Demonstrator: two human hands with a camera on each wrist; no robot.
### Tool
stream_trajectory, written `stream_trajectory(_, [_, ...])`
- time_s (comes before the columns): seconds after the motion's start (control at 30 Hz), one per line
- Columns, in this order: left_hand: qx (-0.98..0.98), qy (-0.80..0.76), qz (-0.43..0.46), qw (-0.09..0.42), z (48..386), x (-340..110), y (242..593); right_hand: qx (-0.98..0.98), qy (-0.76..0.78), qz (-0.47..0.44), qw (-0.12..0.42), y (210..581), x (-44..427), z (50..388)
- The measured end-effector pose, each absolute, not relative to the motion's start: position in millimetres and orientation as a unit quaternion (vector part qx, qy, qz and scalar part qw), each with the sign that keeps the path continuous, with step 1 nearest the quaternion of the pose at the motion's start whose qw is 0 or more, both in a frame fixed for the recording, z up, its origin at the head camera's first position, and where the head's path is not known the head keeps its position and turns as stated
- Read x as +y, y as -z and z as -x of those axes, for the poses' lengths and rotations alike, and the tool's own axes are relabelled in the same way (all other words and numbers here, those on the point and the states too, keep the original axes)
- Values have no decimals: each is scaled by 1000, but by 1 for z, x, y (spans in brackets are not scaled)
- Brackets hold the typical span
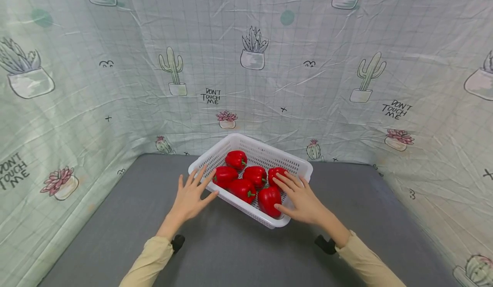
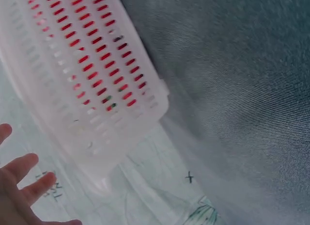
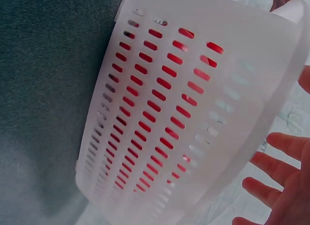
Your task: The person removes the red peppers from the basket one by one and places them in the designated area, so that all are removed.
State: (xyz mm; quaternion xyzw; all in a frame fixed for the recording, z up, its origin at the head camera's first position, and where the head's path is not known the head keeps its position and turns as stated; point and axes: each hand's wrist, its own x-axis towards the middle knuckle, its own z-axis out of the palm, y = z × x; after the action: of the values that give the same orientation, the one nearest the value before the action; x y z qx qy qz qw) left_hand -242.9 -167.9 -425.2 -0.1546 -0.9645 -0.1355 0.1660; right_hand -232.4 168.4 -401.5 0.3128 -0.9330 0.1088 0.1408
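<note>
A white slotted plastic basket (image 1: pixel 265 149) stands at an angle on the grey table, with several red bell peppers (image 1: pixel 243 189) lying inside. My left hand (image 1: pixel 191 195) is at the basket's left corner, its fingers spread and straight. Over the right end of the basket, my right hand (image 1: pixel 302 199) has its fingers extended above the peppers there. Neither hand holds anything. In the left wrist view, the left hand (image 2: pixel 22 191) appears apart from the basket wall (image 2: pixel 72 118). The right wrist view has the right hand (image 3: pixel 286 186) beside the basket's rim; contact is unclear.
Behind the basket hangs a pale cloth (image 1: pixel 215 30) printed with cacti and lettering, which also encloses both sides. The grey tabletop (image 1: pixel 231 252) spreads in front and to either side. A dark wrist strap (image 1: pixel 178 243) is at the left sleeve.
</note>
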Motion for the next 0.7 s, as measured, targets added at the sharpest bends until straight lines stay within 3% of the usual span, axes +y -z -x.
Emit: stream_trajectory(0.7, [-971, 111, 122, 171, 281, -181, 438, -918, -51, -373, 127, 407, 148, 257])
